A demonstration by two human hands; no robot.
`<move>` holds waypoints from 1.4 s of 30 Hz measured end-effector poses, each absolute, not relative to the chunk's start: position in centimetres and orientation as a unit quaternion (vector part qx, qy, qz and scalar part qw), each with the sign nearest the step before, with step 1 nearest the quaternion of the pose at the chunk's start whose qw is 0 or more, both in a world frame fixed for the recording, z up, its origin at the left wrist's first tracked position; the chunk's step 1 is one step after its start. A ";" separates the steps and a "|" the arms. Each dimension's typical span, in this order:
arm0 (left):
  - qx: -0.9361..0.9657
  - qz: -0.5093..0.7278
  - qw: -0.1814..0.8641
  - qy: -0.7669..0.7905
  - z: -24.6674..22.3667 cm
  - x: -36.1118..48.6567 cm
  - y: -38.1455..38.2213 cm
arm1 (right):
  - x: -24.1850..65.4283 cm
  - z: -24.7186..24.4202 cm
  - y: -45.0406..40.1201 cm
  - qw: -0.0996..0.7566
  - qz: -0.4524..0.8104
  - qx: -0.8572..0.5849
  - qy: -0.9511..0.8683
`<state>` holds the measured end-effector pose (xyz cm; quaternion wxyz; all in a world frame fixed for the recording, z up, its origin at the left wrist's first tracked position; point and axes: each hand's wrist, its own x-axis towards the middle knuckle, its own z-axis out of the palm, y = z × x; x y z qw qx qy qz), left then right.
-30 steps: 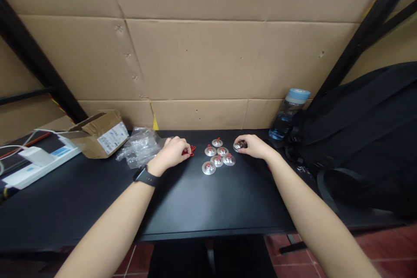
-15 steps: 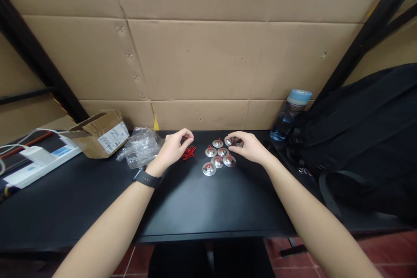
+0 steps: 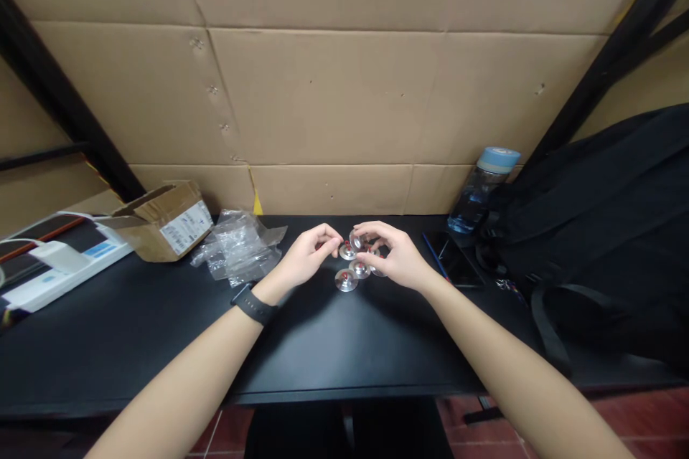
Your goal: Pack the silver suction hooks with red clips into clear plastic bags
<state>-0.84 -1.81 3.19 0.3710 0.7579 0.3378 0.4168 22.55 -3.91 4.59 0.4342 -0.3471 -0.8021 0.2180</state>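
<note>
Disc (image 3: 355,240) tilted between the hands

Head view: right hand (image 3: 395,252) holds it steeply tilted over the loose discs (image 3: 346,280). Left hand (image 3: 308,256), just left of them, has fingertips close together; whether gripping anything, I cannot tell.

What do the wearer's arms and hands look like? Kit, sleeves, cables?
Left arm: no sleeve in view; black watch on the wrist, strap apparently perforated. Right arm: no sleeve in view, nothing on the wrist. Left grip and right grip: human hands, no gloves. No cables or markings visible on either arm.
</note>
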 end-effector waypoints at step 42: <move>0.852 0.332 0.013 0.404 2.3 0.3 -3.2 | 21.1 2.3 -4.0 0.452 0.296 -0.331 -0.774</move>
